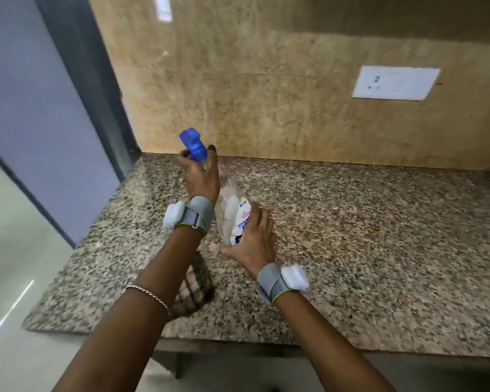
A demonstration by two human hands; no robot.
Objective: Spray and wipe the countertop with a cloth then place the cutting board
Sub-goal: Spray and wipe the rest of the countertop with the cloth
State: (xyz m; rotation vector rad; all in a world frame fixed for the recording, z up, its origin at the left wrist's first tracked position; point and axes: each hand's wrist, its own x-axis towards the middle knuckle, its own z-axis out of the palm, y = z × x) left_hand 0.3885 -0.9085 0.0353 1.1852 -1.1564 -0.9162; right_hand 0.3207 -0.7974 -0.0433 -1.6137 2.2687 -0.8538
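Note:
A clear spray bottle (229, 210) with a white label and a blue trigger head (193, 145) is held tilted above the speckled granite countertop (365, 236). My left hand (201, 176) grips the neck just below the blue head. My right hand (254, 239) holds the bottle's lower body from the right side. A brown checked cloth (194, 287) lies on the counter near the front edge, partly hidden under my left forearm. No cutting board is in view.
A tan stone backsplash (266, 114) rises behind the counter, with a white switch plate (395, 82) at the right. A dark door frame (96, 89) and a lilac wall stand at the left. Pale floor tiles lie beyond the counter's left edge.

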